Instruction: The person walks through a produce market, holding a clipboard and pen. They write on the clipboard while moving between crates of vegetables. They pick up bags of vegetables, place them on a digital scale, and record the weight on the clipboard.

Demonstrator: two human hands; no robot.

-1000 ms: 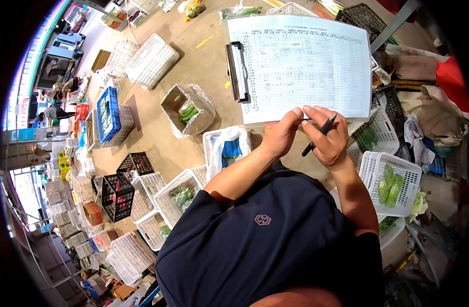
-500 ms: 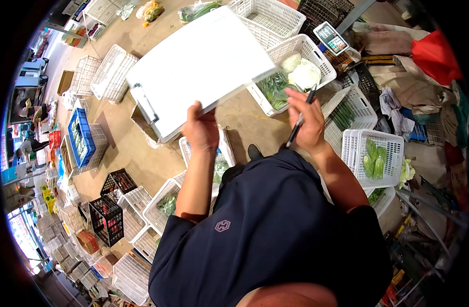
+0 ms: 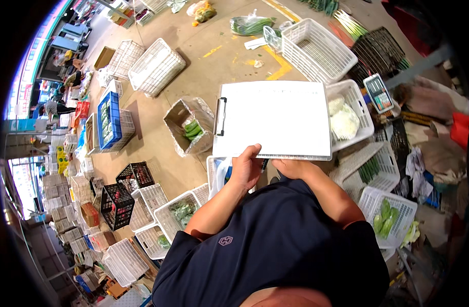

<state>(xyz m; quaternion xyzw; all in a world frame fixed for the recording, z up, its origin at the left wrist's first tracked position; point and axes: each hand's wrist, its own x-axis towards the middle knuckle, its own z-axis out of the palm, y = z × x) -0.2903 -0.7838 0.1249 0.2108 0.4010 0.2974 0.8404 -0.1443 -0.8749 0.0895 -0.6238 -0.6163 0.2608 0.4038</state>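
A clipboard (image 3: 275, 117) with white paper and a metal clip along its left side lies level in front of me. My left hand (image 3: 248, 166) grips its near edge, thumb on top and the other fingers mostly beneath. My right hand (image 3: 294, 168) is under the near edge, right of the left hand, with its fingers largely hidden by the board. Between the hands shows a short end of a black pen (image 3: 265, 164), apparently still in the right hand's hidden fingers.
A bag-lined box (image 3: 188, 146) with green vegetables stands left of the clipboard. White crates hold cauliflower-like heads (image 3: 345, 125) and green gourds (image 3: 385, 220). A digital scale display (image 3: 378, 94) is at the right. Black crates (image 3: 117, 204) and a blue crate (image 3: 109, 120) stand left.
The clipboard has come down nearer to my body and turned from slanted to nearly square. My right hand has moved with the pen from beside the board to under its near edge.
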